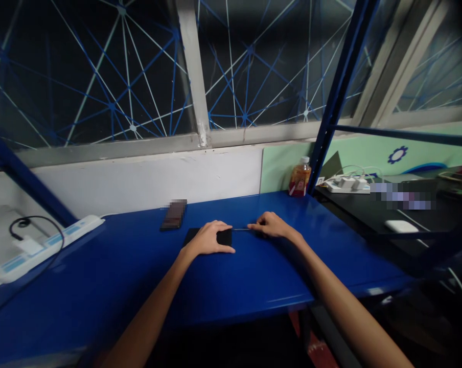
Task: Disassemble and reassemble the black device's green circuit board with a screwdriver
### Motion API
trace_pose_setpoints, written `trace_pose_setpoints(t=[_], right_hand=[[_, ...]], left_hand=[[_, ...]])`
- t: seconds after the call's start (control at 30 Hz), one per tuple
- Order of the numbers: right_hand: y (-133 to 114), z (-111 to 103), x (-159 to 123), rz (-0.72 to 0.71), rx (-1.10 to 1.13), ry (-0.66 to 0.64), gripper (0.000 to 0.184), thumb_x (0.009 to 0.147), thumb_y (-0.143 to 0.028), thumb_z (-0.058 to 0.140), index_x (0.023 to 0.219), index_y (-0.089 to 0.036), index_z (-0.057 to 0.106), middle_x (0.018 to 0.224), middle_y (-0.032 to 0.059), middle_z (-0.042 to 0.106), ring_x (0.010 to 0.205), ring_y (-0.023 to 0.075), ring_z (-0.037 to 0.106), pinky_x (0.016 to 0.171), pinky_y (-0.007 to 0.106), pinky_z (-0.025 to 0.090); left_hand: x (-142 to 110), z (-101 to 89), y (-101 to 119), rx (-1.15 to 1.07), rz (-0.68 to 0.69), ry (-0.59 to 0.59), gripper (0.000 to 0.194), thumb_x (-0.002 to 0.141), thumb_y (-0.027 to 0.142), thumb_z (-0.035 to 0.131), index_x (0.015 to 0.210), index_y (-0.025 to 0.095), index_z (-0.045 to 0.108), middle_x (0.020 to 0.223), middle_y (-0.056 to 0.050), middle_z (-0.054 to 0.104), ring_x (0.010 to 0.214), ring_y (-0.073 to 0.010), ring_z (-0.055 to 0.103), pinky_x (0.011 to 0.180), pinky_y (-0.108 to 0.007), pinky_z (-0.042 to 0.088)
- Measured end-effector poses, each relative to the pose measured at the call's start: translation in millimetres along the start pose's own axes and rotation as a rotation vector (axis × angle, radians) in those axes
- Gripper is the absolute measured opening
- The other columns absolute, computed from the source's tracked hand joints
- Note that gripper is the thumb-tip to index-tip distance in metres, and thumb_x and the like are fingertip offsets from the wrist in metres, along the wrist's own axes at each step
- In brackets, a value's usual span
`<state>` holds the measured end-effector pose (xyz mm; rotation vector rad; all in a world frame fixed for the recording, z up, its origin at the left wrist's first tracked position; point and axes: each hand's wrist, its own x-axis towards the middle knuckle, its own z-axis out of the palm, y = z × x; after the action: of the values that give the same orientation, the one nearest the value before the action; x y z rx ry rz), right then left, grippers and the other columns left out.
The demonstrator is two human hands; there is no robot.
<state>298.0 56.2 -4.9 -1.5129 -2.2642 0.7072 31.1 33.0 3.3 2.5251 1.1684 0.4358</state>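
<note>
On the blue desk (139, 271) lies a flat black rectangular case (225, 237); its exact kind does not show. My left hand (208, 237) rests over it, with the fingers at the far edge and the thumb at the near edge, gripping it from both sides. From the case's right end a thin grey rod (242, 229) runs level to my right hand (271, 225). The fingers of that hand are closed in a pinch on the rod's right end. Whether the rod's left tip touches the case or goes into it is too small to tell.
A dark phone (174, 214) lies beyond my left hand. At the left is a white power strip (62, 245) with a black cable. A drink bottle (300, 176) stands at the back right by a blue metal post (332, 107). Another power strip (348, 186) sits on the neighbouring black desk.
</note>
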Motion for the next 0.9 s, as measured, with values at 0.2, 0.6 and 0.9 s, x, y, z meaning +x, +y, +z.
trace_pose_setpoints(t=[0.2, 0.6, 0.9], right_hand=[[-0.7, 0.5, 0.4, -0.007, -0.024, 0.009, 0.056, 0.079, -0.065, 0.048, 0.057, -0.017, 0.063, 0.053, 0.0039, 0.063, 0.05, 0.0137, 0.056, 0.048, 0.023, 0.035], [0.4, -2.6, 0.7, 0.001, -0.057, -0.031, 0.051, 0.084, -0.058, 0.043, 0.063, -0.016, 0.064, 0.059, 0.0033, 0.063, 0.052, 0.0125, 0.053, 0.051, 0.023, 0.034], [3.2, -5.3, 1.9, -0.037, -0.03, -0.069, 0.05, 0.064, -0.067, 0.062, 0.061, -0.017, 0.067, 0.052, -0.0015, 0.054, 0.052, 0.0122, 0.049, 0.05, 0.024, 0.031]], left_hand=[[0.2, -0.6, 0.7, 0.002, -0.002, 0.0, 0.079, 0.06, 0.068, 0.069, 0.126, 0.026, 0.056, 0.126, -0.009, 0.057, 0.113, -0.0316, 0.053, 0.095, -0.044, 0.041], [0.9, 2.5, -0.8, -0.009, 0.001, 0.022, 0.08, 0.058, 0.068, 0.069, 0.124, 0.025, 0.057, 0.126, -0.009, 0.058, 0.113, -0.0312, 0.053, 0.097, -0.041, 0.04], [1.1, 2.2, -0.1, 0.023, -0.002, 0.024, 0.079, 0.06, 0.069, 0.068, 0.125, 0.026, 0.057, 0.125, -0.008, 0.058, 0.112, -0.0317, 0.053, 0.096, -0.042, 0.04]])
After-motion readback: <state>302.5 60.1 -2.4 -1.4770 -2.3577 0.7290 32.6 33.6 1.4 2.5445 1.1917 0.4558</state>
